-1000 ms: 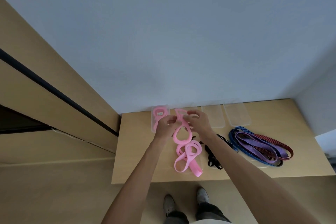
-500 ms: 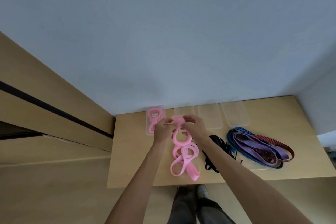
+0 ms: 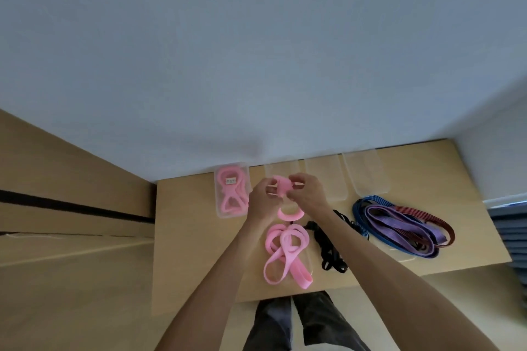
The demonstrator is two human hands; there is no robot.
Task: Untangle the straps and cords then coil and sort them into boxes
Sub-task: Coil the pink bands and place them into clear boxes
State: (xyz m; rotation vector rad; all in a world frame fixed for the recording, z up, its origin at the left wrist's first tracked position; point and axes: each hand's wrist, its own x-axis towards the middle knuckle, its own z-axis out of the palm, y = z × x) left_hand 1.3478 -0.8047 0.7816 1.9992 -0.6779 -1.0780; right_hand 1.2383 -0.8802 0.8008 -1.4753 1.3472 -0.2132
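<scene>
Just left of the person's fingers sits a clear box (image 3: 232, 209) with a coiled pink strap already inside, its rim close to the left hand (image 3: 261, 201). That hand's fingers are curled and pinch one side of a small pink coil (image 3: 281, 186) held above the table (image 3: 185, 236); the right hand (image 3: 306, 194) pinches the other side, thumb and forefinger curled round it. Below the fingers the loose tail of the pink strap (image 3: 286, 253) lies in floppy loops (they look overlapped, perhaps crossed). I'd worry that winding on without freeing those loops pulls a knot tight, or that a slack pinch lets the coil spring open. Right of the fingers, a black cord (image 3: 328, 248) lies beside the tail and could get dragged along. Further right, empty boxes (image 3: 366, 177) and a blue, purple and red bundle (image 3: 399, 225) wait.
</scene>
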